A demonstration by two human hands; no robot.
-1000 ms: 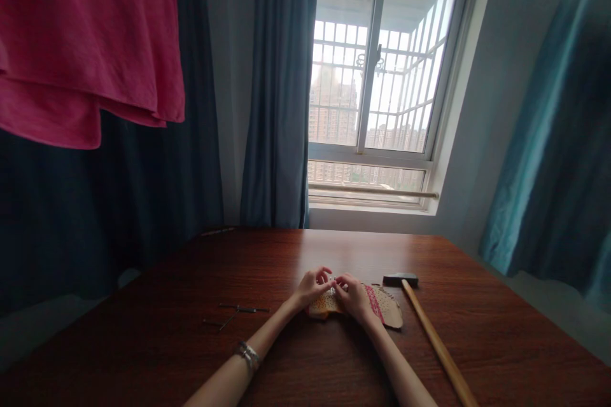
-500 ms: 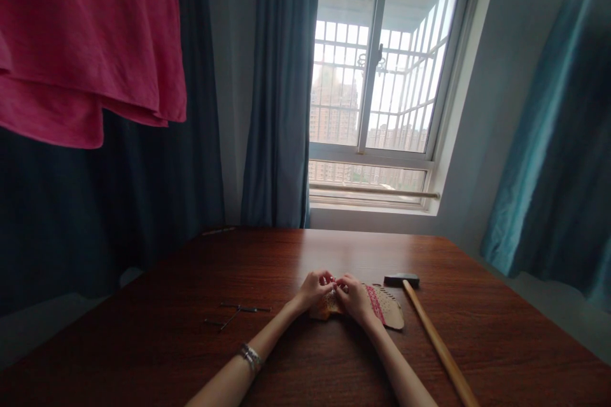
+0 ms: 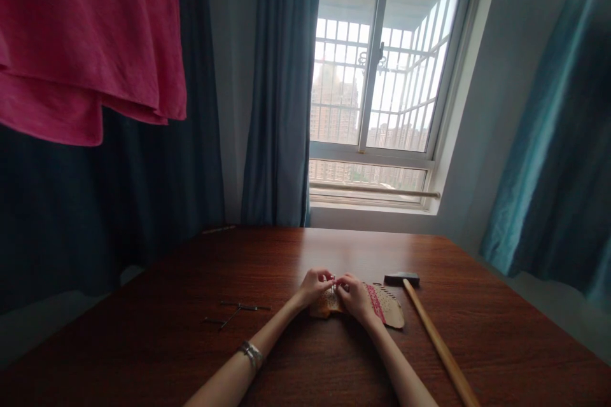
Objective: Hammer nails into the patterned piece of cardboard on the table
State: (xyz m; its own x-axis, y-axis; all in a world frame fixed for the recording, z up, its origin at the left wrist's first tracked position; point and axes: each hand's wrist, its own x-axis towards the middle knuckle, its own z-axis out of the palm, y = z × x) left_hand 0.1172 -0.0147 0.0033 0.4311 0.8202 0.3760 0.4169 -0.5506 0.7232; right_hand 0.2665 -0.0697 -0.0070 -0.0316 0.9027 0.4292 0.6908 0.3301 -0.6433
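Note:
A tan, sole-shaped piece (image 3: pixel 392 313) with a red patterned band and rows of dark marks along its edge lies on the table under my hands. My left hand (image 3: pixel 315 286) is over its left end, thumb and fingers pinched together. Close beside it, my right hand (image 3: pixel 352 294) rests on the middle of the piece, its fingertips also closed and nearly meeting the left ones. Something small shows between the two sets of fingertips, too small to make out. An orange-brown part (image 3: pixel 321 311) sticks out below my left hand.
A hammer (image 3: pixel 436 337) with a wooden handle lies to the right on the brown table (image 3: pixel 267 261). Several thin dark metal pieces, perhaps nails (image 3: pixel 238 310), lie on the left. A pink cloth (image 3: pixel 90 44) hangs at upper left. Behind the table are curtains and a window (image 3: pixel 372 108).
My left fingers have shifted slightly at the tips, and the red bit seen between the fingertips shows less. The right hand, the tan piece and the hammer stay in place.

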